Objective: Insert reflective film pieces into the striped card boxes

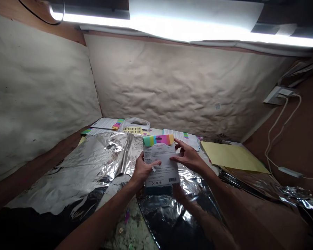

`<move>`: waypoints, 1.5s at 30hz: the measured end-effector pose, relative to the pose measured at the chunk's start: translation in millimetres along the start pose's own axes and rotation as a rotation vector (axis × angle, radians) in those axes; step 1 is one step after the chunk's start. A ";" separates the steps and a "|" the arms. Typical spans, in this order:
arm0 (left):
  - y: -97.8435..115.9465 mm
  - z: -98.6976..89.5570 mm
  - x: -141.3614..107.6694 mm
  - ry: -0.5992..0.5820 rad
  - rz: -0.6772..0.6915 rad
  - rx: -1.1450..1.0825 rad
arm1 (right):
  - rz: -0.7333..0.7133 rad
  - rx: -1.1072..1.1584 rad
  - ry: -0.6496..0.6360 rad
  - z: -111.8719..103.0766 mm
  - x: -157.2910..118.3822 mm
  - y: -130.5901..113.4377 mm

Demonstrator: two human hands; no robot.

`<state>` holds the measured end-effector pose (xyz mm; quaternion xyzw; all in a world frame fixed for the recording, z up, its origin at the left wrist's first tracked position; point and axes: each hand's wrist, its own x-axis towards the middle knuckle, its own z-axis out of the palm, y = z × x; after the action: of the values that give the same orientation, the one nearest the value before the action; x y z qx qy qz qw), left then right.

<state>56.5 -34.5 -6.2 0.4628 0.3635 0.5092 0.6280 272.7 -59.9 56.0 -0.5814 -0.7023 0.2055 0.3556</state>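
Upright in front of me is a flat white retail package with printed text, a barcode at its lower right and a rainbow-striped top flap with a hang hole. My left hand grips its left edge, thumb across the printed face and the other fingers mostly hidden behind. A small white piece shows by that thumb; I cannot make out what it is. At the package's upper right edge, my right hand holds on, thumb on the face and index finger by the flap corner. Beneath lies shiny silver foil sheeting.
Similar packages lie at the back left, near a yellow label sheet and clear plastic. Another package is behind my hands. Yellow paper lies right. White cables hang from a socket; a lit tube spans overhead.
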 end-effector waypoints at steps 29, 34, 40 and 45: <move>19.5 -22.2 5.4 0.053 0.183 -0.013 | -0.060 0.594 0.022 42.4 -17.5 -36.8; 17.6 -24.7 4.8 0.010 0.189 0.014 | -0.124 0.591 -0.121 33.3 -17.9 -34.2; 17.2 -17.4 2.7 -0.027 0.143 0.041 | -0.106 0.783 -0.311 30.8 -12.8 -19.5; 16.9 -14.7 2.1 -0.006 0.140 0.034 | -0.082 0.797 -0.159 43.2 -12.0 -13.6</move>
<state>38.2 -28.4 5.5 0.4993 0.3368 0.5441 0.5841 232.6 -69.3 33.8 -0.3520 -0.6156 0.4913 0.5057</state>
